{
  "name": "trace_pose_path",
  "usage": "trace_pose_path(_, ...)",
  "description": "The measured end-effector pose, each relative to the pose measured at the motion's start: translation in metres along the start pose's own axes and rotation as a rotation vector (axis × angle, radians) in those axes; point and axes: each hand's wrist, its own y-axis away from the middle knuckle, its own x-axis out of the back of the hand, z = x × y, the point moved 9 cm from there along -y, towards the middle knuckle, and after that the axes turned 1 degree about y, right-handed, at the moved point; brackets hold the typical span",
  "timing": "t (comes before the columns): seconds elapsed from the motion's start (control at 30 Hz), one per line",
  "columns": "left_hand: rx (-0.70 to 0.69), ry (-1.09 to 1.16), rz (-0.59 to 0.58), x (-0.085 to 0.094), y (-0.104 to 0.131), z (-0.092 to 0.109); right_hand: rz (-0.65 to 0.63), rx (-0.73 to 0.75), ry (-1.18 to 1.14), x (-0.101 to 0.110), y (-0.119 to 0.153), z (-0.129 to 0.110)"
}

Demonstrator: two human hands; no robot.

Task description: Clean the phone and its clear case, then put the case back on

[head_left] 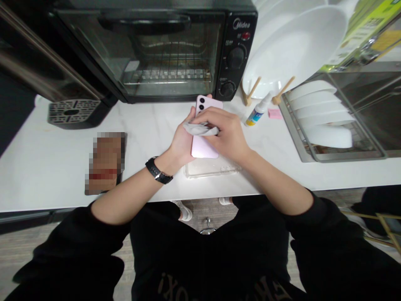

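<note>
A pale pink smartphone (204, 149) lies back side up in my left hand (182, 141), whose fingers run beneath it, with the thumb along its left edge. My right hand (228, 128) is closed on a crumpled grey-white cloth (202, 128) and presses it over the middle of the phone's back. The camera lenses show at the phone's upper end. Below the phone, a clear phone case (206, 170) rests on the white counter, partly covered by my hands. To the right of my right hand stands a small spray bottle (256, 113) with a blue and yellow label.
A black toaster oven (175, 54) stands behind my hands. At left are a drip tray (73, 112) and a blurred-out flat item (106, 163). White plates (294, 46) on a wooden stand, a pink slip (275, 113) and a rack of bowls (327, 136) are at right.
</note>
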Motion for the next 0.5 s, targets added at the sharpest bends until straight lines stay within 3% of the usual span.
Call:
trace_pose_path(0.13, -0.106, 0.015, -0.005, -0.003, 0.007, 0.025, -0.166, 0.129, -0.158, -0.019, 0.005, -0.018)
trace_pose_path(0.27, -0.152, -0.053, 0.019, 0.002, 0.010, 0.043, -0.245, 0.171, -0.164, -0.018, 0.006, -0.023)
trace_pose_path(0.4, -0.248, -0.014, -0.009, 0.001, 0.007, 0.053, -0.233, 0.136, -0.099, -0.006, 0.002, -0.013)
trace_pose_path(0.5, -0.247, 0.031, -0.027, -0.001, 0.005, 0.048, -0.143, 0.126, -0.028, 0.008, -0.002, -0.002)
